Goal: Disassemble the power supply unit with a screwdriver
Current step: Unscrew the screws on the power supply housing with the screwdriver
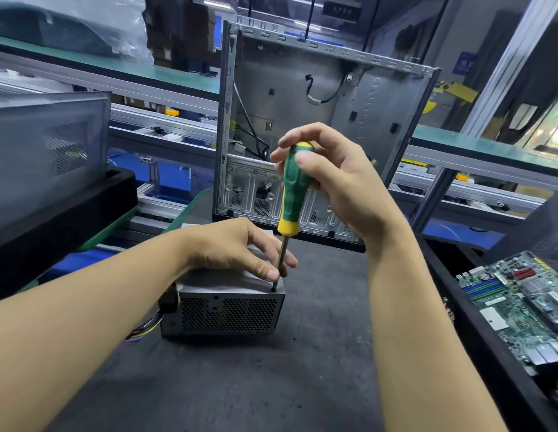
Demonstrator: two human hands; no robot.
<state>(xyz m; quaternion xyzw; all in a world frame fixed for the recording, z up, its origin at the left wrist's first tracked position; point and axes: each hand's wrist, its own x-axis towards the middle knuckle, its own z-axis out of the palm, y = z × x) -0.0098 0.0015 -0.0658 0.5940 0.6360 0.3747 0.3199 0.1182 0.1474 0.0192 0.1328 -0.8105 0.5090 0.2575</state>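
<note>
Power supply unit [227, 310] sat on the bench [302, 385]; right hand [337, 185] gripped the screwdriver [292, 194], left hand [237, 247] pinched its shaft; computer case [302, 98] stood close behind, motherboard [521, 307] alongside.

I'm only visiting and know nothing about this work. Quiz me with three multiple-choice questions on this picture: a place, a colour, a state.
1. Where does the green circuit board lie relative to the power supply unit?
A. On top of it
B. Off to its right
C. Underneath it

2. What colours is the screwdriver handle?
A. Red and black
B. All blue
C. Green and yellow

3. How is the screwdriver placed?
A. Nearly upright, tip on the unit's top
B. Lying flat
C. Hanging from a hook

Answers: 1 B, it sits at the view's right edge; 2 C, green grip, yellow ends; 3 A, the right hand grips the handle, tip on the unit's corner.
</note>
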